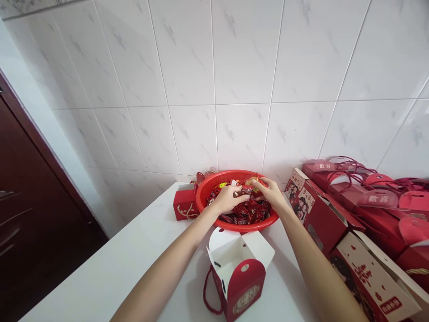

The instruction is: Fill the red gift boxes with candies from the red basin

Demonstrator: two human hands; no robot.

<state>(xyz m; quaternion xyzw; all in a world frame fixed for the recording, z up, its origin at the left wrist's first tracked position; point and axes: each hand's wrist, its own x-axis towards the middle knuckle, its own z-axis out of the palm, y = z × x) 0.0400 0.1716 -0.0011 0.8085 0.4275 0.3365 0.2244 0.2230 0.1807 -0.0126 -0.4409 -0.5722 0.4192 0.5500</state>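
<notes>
A red plastic basket (239,228) full of small wrapped sweets (246,212) stands near the wall. Over the sweets, my left hand (230,198) has its fingers closed on a small red packet (247,190). Close beside it on the right, my right hand (266,190) has bent fingers at a yellowish-orange wrapped piece (252,181). In front of the basket, between my forearms, an open red gift box (244,286) shows its white inside, flaps spread and a red cord hanging at its left.
Many red and cream gift boxes (368,273) with cord handles are lined up along the right side. A small red box (185,205) with a gold cord touches the basket's left. All rest on a white table (134,241) against a tiled wall. A dark door is at far left.
</notes>
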